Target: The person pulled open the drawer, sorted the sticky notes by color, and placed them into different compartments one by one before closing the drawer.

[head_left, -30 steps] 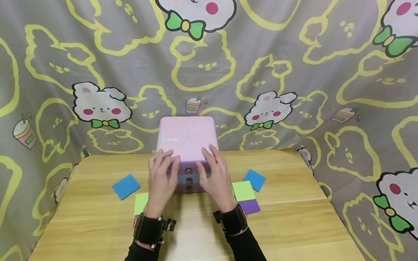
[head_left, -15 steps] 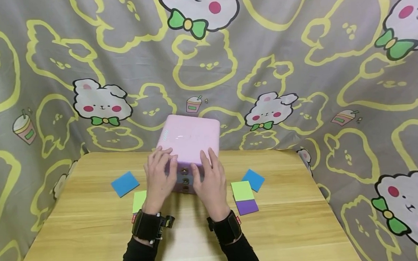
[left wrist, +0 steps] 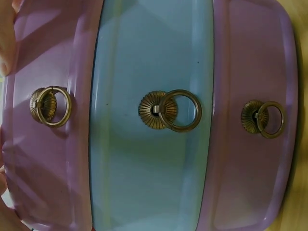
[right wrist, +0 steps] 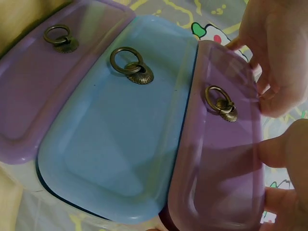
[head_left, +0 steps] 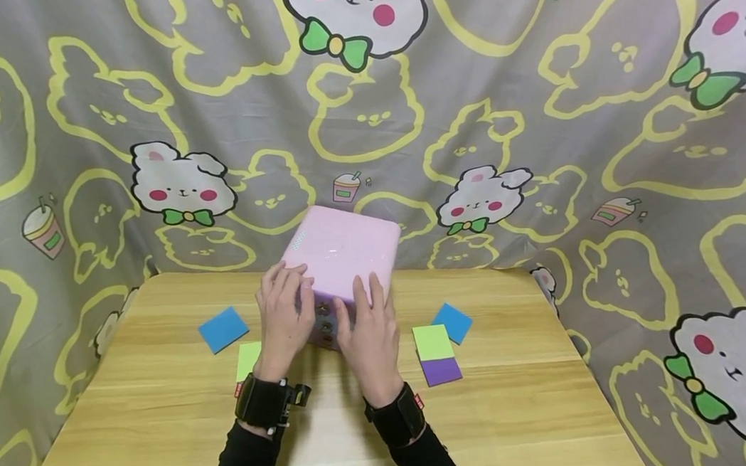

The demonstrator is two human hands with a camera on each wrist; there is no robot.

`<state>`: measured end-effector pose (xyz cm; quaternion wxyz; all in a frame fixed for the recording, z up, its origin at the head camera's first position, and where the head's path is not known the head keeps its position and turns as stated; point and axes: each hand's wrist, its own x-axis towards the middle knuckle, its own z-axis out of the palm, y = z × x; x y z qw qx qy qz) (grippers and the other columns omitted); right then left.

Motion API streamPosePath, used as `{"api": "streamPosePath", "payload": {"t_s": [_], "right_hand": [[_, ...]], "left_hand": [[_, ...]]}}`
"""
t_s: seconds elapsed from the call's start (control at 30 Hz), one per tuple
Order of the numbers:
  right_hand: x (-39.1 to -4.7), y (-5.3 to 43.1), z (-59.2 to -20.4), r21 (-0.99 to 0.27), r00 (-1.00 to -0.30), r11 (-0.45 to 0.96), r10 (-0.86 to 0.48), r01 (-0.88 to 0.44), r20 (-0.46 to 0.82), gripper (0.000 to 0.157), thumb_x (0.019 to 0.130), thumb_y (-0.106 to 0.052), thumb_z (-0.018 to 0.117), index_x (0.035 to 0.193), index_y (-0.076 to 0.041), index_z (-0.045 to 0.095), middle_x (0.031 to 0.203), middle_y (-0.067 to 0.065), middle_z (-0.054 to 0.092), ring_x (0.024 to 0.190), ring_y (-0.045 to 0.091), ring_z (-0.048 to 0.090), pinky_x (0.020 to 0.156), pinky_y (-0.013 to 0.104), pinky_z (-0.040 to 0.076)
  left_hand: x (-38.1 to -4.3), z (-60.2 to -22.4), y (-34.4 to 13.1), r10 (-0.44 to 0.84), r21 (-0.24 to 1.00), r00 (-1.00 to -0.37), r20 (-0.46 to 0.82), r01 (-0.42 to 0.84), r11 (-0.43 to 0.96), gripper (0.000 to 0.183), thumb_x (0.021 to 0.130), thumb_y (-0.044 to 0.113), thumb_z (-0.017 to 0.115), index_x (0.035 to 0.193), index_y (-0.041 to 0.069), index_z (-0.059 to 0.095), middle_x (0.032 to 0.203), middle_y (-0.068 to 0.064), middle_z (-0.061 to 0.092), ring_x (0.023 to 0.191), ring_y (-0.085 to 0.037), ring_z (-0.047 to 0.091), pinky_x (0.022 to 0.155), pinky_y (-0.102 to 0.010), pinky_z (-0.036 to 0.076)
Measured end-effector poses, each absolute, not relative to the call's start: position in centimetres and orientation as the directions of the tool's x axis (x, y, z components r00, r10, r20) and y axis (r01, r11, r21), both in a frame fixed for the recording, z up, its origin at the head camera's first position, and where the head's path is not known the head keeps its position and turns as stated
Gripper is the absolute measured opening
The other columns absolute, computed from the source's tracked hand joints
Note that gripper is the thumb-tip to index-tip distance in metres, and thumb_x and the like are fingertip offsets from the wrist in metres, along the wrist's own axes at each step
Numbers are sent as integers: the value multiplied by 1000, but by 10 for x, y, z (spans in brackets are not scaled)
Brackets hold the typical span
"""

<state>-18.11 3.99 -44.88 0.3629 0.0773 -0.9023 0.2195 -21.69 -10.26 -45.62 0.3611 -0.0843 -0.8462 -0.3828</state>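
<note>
A small box of drawers with a pink top (head_left: pixel 348 245) stands turned at an angle at the back of the table. Its front, close up in the left wrist view, has a blue drawer (left wrist: pixel 149 163) between an upper purple drawer (left wrist: pixel 53 163) and a lower purple drawer (left wrist: pixel 250 178), each with a brass ring pull. My left hand (head_left: pixel 283 320) grips the front left corner, fingers along the upper edge and thumb towards the front. My right hand (head_left: pixel 372 343) holds the right part, fingertips over the top and thumb at the front edge. All drawers look closed.
A blue square (head_left: pixel 223 330) and a light green square (head_left: pixel 248 360) lie left of the box. To the right lie another blue square (head_left: pixel 452 323), a green square (head_left: pixel 433 342) and a purple square (head_left: pixel 442 371). A patterned curtain (head_left: pixel 367 133) hangs right behind the table.
The box has swivelled, its front now facing more towards the left and its back edge shifted right. My right hand has moved left with it; the left hand has moved only slightly.
</note>
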Motion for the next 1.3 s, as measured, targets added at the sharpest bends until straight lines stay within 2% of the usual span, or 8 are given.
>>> {"api": "streamPosePath", "payload": {"t_s": [0.33,0.6,0.83,0.93,1.03,1.1,1.17,1.3], "right_hand": [[-175,30,-442,-288,-732,923,11,-255,681,51,98,-44,63,129,-4,66,133,24,63,100,45,71,64,48,63],[-167,21,-438,-219,-726,951,-9,-219,687,50,97,-42,65,127,-2,65,126,24,63,65,37,69,50,40,59],[-171,32,-431,-197,-680,931,-70,-308,730,41,99,-40,62,121,-5,70,117,20,66,55,29,67,46,36,57],[-176,43,-426,-213,-698,915,-97,-343,709,36,102,-36,59,121,-9,72,118,19,66,53,28,66,46,37,57],[-184,58,-419,-300,-793,891,-100,-340,601,38,103,-38,54,130,-15,70,131,18,61,67,34,70,54,44,58],[-193,69,-414,-372,-862,873,-100,-315,496,41,104,-41,52,137,-21,65,142,18,53,85,40,70,60,50,58],[-204,79,-410,-430,-915,857,-109,-285,389,44,104,-45,49,144,-28,59,153,17,43,105,45,65,67,55,57],[-231,93,-404,-444,-947,853,-161,-276,279,47,106,-48,41,150,-33,50,165,18,28,134,55,44,92,67,51]], "left_hand": [[-220,-456,-105,-138,566,-710,690,412,714,28,101,24,49,95,3,67,122,-18,70,138,-42,45,112,-63,27],[-221,-455,-106,-127,537,-689,714,423,730,28,98,26,51,91,3,65,120,-21,71,137,-46,46,115,-65,26],[-220,-454,-105,-128,538,-693,710,415,734,25,99,23,48,89,3,61,120,-22,70,138,-46,45,118,-62,25],[-221,-452,-106,-131,534,-687,715,415,737,23,98,20,48,87,3,60,119,-22,70,137,-46,46,118,-60,26],[-220,-451,-104,-129,531,-689,713,412,740,22,98,17,49,86,2,59,120,-22,70,137,-47,45,118,-62,26],[-219,-450,-102,-126,533,-699,704,402,744,21,98,16,48,85,2,58,123,-22,70,138,-47,44,118,-63,24],[-218,-450,-101,-128,538,-708,694,392,746,21,99,15,48,85,2,57,125,-21,70,139,-48,42,119,-65,21],[-219,-451,-99,-139,555,-718,682,384,738,21,100,15,46,87,2,57,128,-21,69,141,-48,40,120,-69,14]]}}
